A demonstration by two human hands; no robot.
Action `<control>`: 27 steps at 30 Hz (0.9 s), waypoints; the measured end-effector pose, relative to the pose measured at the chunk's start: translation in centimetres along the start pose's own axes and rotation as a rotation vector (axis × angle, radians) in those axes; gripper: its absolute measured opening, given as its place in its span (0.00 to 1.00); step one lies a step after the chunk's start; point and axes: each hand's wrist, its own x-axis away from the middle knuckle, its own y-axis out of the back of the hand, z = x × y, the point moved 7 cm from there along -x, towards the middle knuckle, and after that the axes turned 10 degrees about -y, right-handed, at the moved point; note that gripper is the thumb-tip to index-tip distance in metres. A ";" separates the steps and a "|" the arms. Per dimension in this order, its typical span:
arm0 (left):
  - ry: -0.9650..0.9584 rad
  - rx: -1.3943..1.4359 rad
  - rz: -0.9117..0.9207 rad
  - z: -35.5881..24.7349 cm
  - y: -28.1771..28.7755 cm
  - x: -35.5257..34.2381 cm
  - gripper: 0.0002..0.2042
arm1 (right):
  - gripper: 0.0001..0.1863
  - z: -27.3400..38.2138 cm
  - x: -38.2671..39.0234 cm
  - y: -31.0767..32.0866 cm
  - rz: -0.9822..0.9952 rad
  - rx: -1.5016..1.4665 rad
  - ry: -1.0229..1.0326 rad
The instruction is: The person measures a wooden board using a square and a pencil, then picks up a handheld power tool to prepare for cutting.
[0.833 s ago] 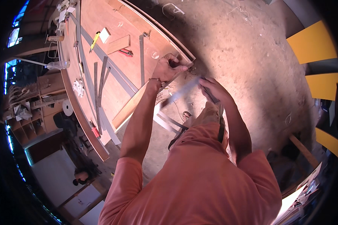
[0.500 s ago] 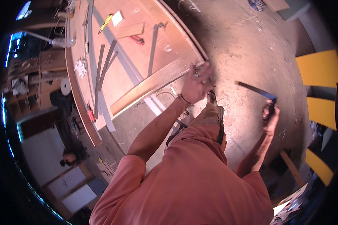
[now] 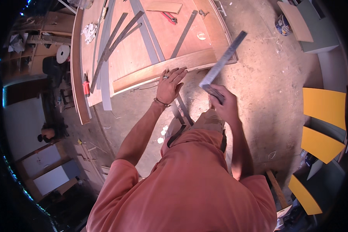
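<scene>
My left hand lies flat with fingers stretched along the near edge of a large wooden panel, touching the pale wooden strip that runs there. Nothing is held in it. A try square is gripped by its dark stock in my right hand, to the right of the panel's near corner. Its long metal blade points up and away, passing over or beside that corner; I cannot tell if it touches.
Several grey strips lie across the panel, with a red-handled tool, a white cloth and a red-handled screwdriver. Yellow panels stand at the right. A bucket sits on the floor at far right.
My right hand has brought the try square inward from the right, toward the panel's corner. My left hand has shifted left from the corner onto the strip. The view has turned.
</scene>
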 end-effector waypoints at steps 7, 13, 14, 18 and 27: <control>0.067 0.193 -0.087 6.5 1.0 2.3 0.25 | 0.24 -0.6 -1.9 -4.5 -0.181 0.570 -0.022; 0.018 0.235 -0.047 9.0 1.0 3.2 0.10 | 0.20 -0.3 -1.5 -4.0 -0.219 0.548 0.141; 0.044 0.279 -0.047 9.1 0.8 3.4 0.10 | 0.19 -0.6 -1.8 -3.9 -0.229 0.533 0.115; 0.096 0.375 -0.071 9.1 0.8 3.5 0.09 | 0.19 -1.5 -3.2 -3.8 -0.247 0.516 0.006; 0.154 0.384 -0.068 9.4 1.2 2.8 0.05 | 0.17 -2.0 -4.3 -3.7 -0.207 0.429 0.092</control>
